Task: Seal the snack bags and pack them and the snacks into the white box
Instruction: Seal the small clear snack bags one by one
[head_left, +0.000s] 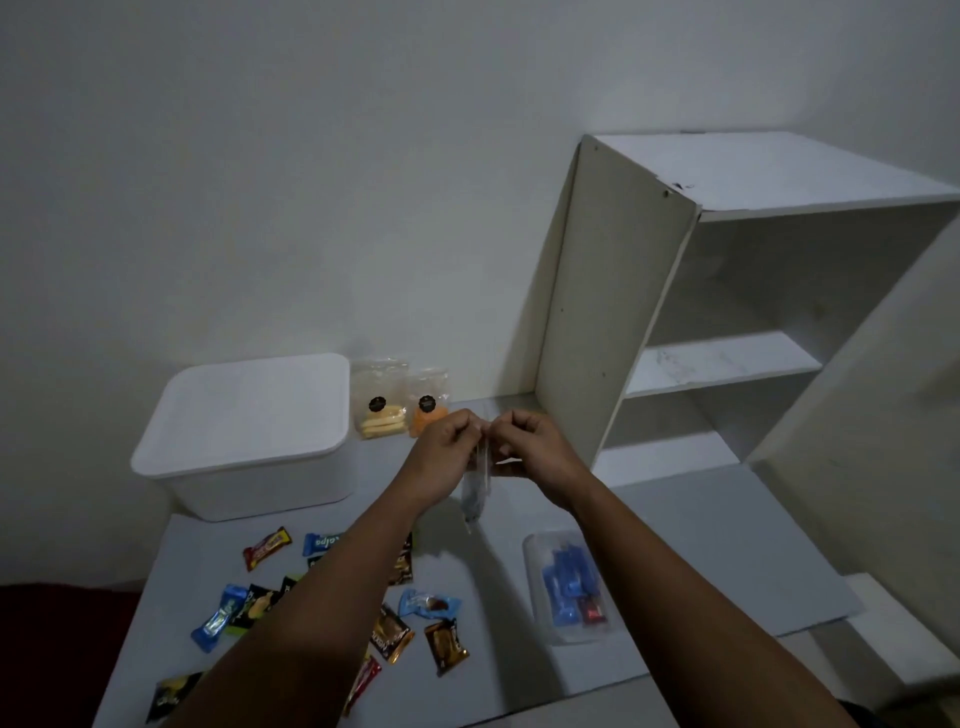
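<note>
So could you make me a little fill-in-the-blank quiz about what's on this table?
1. Both hands, left and right, pinch the top of a clear ____.
2. The white box has its lid ____.
3. Two clear snack bags stand against the wall, to the ____ of the box.
4. The clear tray holds mostly ____ packets.

Missing words: bag; on; right; blue

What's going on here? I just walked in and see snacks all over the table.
A person holds a clear snack bag up over the table, both hands pinching its top edge: left hand, right hand. The white box still has its lid on. Two more bags stand beside it, and wrapped snacks lie loose.
</note>
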